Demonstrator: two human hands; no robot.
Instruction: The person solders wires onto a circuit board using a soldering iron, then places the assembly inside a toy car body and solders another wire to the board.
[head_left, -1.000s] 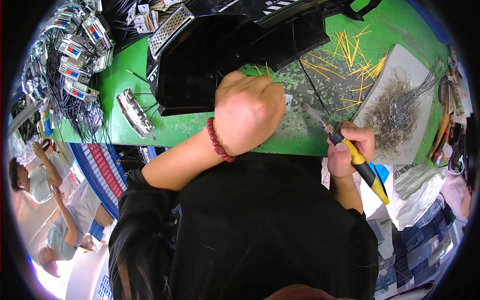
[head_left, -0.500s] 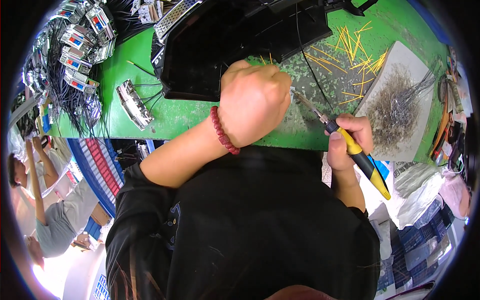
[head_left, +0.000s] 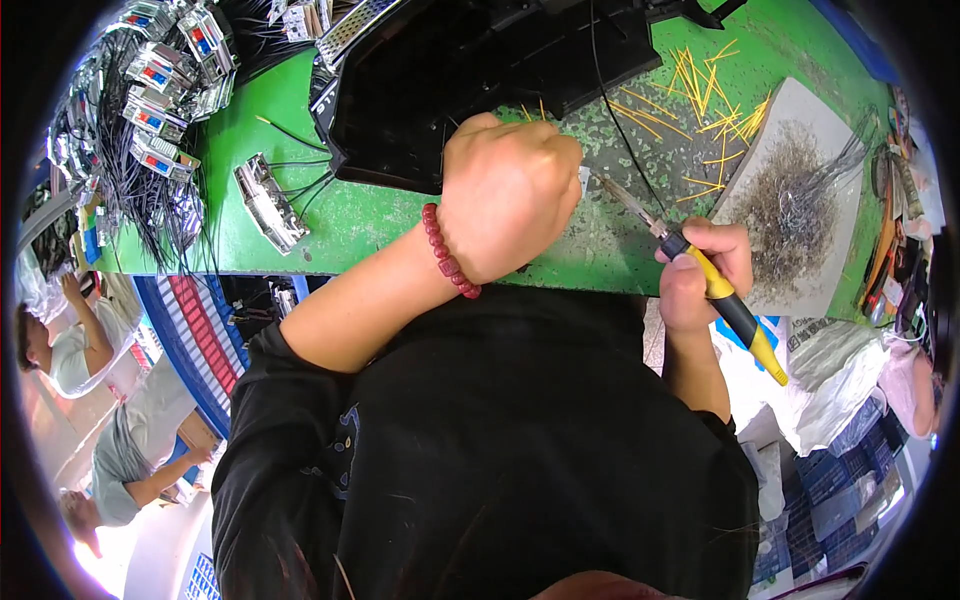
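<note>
My left hand point(head_left: 512, 205), closed with its knuckles up, is at the front edge of the black plastic housing point(head_left: 490, 80). Its fingers are bent under and hide most of what they grip; a small pale piece point(head_left: 584, 177) shows at the hand's right side. My right hand point(head_left: 708, 272) holds a yellow and black soldering iron point(head_left: 735, 318) like a pen. The iron's metal tip points up and left, just right of the pale piece. To the left, a silver metal part point(head_left: 268, 205) with black wires lies on the green bench point(head_left: 380, 240).
Thin yellow sticks point(head_left: 700, 90) are strewn at the back right. Beside them lies a grey board point(head_left: 770, 150) with dark residue and fine wires. A black cable point(head_left: 625, 140) crosses the bench. Several wired metal parts point(head_left: 160, 120) are heaped far left. Other people point(head_left: 120, 470) are at the left.
My right hand and the soldering iron have shifted slightly right, drawing the tip a little away from my left hand. The black housing has moved slightly. My left hand has barely moved.
</note>
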